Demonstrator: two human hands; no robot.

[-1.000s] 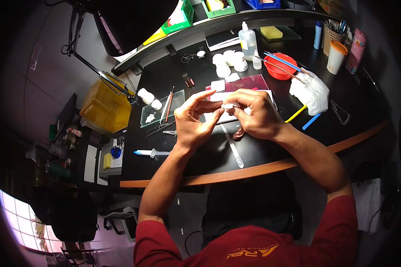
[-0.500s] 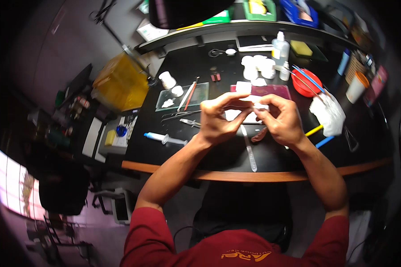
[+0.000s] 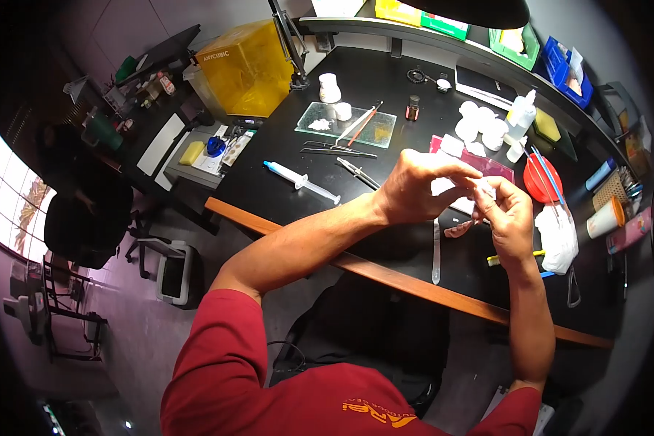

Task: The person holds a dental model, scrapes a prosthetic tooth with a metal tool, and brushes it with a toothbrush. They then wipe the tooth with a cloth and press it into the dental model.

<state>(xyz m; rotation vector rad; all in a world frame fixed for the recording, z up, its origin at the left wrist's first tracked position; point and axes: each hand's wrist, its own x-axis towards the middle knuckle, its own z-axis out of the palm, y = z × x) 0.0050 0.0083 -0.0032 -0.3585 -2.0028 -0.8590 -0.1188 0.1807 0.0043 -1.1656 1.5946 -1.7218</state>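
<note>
My left hand point(image 3: 421, 187) and my right hand point(image 3: 512, 218) meet above the black table, fingers pinched together. Between their fingertips is a small white piece point(image 3: 487, 189), largely covered, so its kind cannot be made out. Under the hands lies a dark red plate point(image 3: 501, 169), with white blocks on it partly hidden. A pinkish curved piece point(image 3: 458, 229) rests below my fingers. Near it is a clear flat plastic spatula point(image 3: 436, 254). To the right of my right hand lie a yellow-handled brush point(image 3: 512, 258) and a crumpled white cloth point(image 3: 557, 240).
A syringe point(image 3: 301, 180), tweezers point(image 3: 338, 151) and a glass slab point(image 3: 381, 131) lie on the left. White jars point(image 3: 479, 123), a squeeze bottle point(image 3: 521, 114) and a red bowl point(image 3: 536, 178) stand at the right back. A lamp point(image 3: 479, 10) overhangs the table.
The view has turned left, so the table and hands appear farther right and tilted. Both hands keep their pinch at the small white piece, with slight finger movement.
</note>
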